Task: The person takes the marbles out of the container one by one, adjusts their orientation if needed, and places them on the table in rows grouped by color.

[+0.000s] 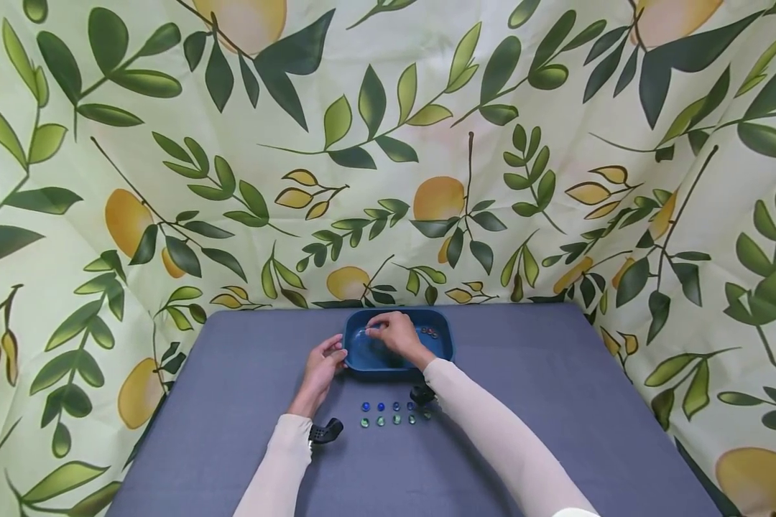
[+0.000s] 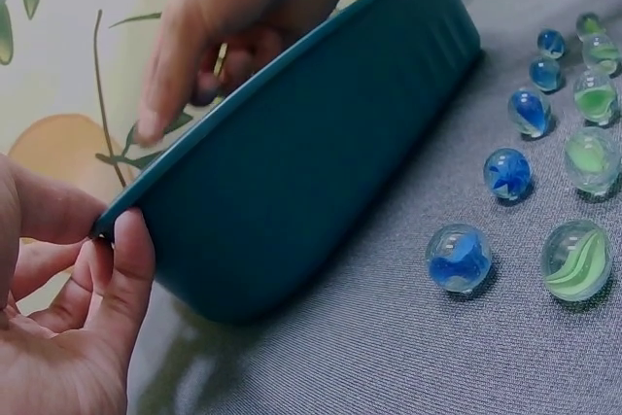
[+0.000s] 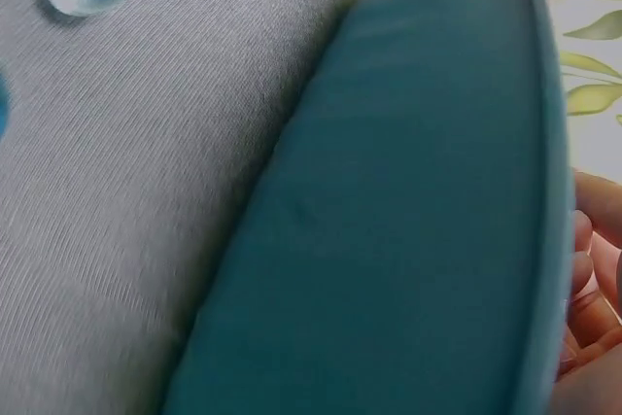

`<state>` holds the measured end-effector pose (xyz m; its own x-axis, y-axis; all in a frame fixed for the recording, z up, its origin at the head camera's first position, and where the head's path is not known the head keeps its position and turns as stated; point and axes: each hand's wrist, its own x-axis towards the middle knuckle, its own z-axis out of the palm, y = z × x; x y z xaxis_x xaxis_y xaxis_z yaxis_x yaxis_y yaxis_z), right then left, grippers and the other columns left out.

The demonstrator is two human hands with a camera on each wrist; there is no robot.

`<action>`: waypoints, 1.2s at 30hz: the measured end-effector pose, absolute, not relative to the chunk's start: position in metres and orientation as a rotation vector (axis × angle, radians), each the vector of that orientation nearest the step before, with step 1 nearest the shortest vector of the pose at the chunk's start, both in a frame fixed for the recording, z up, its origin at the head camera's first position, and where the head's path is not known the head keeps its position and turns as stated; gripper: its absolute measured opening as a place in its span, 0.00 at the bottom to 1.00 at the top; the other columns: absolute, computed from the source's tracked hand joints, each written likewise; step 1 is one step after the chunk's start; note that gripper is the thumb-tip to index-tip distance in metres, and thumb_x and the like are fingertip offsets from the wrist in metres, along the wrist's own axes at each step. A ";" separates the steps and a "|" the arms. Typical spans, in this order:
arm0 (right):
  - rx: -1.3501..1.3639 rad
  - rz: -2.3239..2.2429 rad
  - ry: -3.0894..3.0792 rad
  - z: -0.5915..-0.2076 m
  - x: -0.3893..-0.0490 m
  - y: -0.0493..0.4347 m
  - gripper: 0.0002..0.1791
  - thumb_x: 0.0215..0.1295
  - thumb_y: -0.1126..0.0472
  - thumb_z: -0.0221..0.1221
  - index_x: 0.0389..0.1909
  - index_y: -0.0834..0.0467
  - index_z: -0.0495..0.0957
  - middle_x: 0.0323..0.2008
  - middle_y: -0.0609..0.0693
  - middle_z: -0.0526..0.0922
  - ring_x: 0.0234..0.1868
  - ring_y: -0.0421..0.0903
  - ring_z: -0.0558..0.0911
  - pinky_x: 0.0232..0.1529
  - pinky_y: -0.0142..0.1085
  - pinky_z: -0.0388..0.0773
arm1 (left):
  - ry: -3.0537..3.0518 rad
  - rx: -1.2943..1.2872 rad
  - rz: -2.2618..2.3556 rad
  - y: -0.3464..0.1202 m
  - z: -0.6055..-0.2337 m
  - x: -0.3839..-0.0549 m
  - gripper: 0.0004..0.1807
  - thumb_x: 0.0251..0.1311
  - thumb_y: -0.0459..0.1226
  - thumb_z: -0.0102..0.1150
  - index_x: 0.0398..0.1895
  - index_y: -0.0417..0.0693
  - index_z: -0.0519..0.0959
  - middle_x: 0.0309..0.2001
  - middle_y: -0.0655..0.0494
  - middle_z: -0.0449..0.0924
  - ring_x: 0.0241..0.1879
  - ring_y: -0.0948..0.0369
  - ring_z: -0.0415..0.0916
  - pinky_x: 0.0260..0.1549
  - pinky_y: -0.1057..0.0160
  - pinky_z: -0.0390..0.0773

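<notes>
The bin [image 1: 362, 357] stands on the table [image 1: 233, 402], toward its far edge, and it lies between the left hand and under the right one. The left hand [image 1: 320, 370] is at the bin's left side, near the front corner, and it pinches the rim there, with the thumb and the fingers on the two sides of the wall, as the left wrist view shows. The right hand [image 1: 394, 334] is above the inside of the bin, reaching over its front right part, with the fingers bent downward and the fingertips close together toward the left half. Whether these fingers hold something, I cannot tell, because the contact is too small and partly hidden. Some small reddish marbles [image 1: 432, 332] lie inside the bin, at the right end, beside the right hand. In front of the bin, on the table, are two rows: five blue marbles [image 1: 381, 406] nearer to the bin, and five green marbles [image 1: 381, 421] nearer to the person. Both rows are apart from the hands, and the right forearm passes over their right end.
</notes>
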<state>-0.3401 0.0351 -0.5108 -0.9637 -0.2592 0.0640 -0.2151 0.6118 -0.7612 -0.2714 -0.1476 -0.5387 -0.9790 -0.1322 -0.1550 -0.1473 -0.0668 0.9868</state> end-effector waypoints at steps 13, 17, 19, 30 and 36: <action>-0.414 -1.473 2.782 -0.493 -0.317 0.074 0.08 0.60 0.53 0.67 0.38 0.49 0.87 0.18 0.44 0.75 0.18 0.42 0.68 0.22 0.32 0.62 | 2.133 -0.338 2.280 -0.149 -0.537 -0.272 0.24 0.64 0.26 0.53 0.65 0.36 0.71 0.48 0.45 0.69 0.36 0.61 0.70 0.32 0.68 0.78; -0.410 -1.506 2.786 -0.493 -0.306 0.086 0.08 0.60 0.54 0.68 0.38 0.50 0.87 0.18 0.47 0.75 0.18 0.41 0.67 0.23 0.32 0.63 | 2.136 -0.326 2.277 -0.149 -0.535 -0.272 0.25 0.64 0.26 0.53 0.66 0.36 0.70 0.46 0.47 0.68 0.36 0.61 0.70 0.31 0.68 0.78; -0.404 -1.516 2.785 -0.494 -0.300 0.091 0.07 0.60 0.55 0.68 0.39 0.51 0.87 0.19 0.48 0.76 0.18 0.42 0.67 0.23 0.32 0.64 | 2.137 -0.321 2.281 -0.149 -0.535 -0.273 0.25 0.64 0.25 0.52 0.66 0.36 0.70 0.46 0.47 0.68 0.36 0.60 0.70 0.31 0.69 0.78; -0.332 -1.538 2.759 -0.502 -0.262 0.111 0.08 0.60 0.55 0.68 0.39 0.51 0.86 0.20 0.44 0.75 0.19 0.41 0.69 0.22 0.31 0.66 | 2.123 -0.326 2.272 -0.149 -0.540 -0.275 0.26 0.65 0.26 0.52 0.67 0.37 0.69 0.50 0.44 0.68 0.37 0.60 0.71 0.31 0.70 0.77; -0.357 -1.550 2.763 -0.509 -0.238 0.113 0.07 0.59 0.54 0.68 0.37 0.49 0.86 0.18 0.43 0.74 0.18 0.38 0.68 0.21 0.29 0.64 | 2.118 -0.320 2.258 -0.149 -0.540 -0.274 0.26 0.66 0.27 0.53 0.68 0.37 0.68 0.51 0.44 0.68 0.37 0.60 0.71 0.31 0.70 0.77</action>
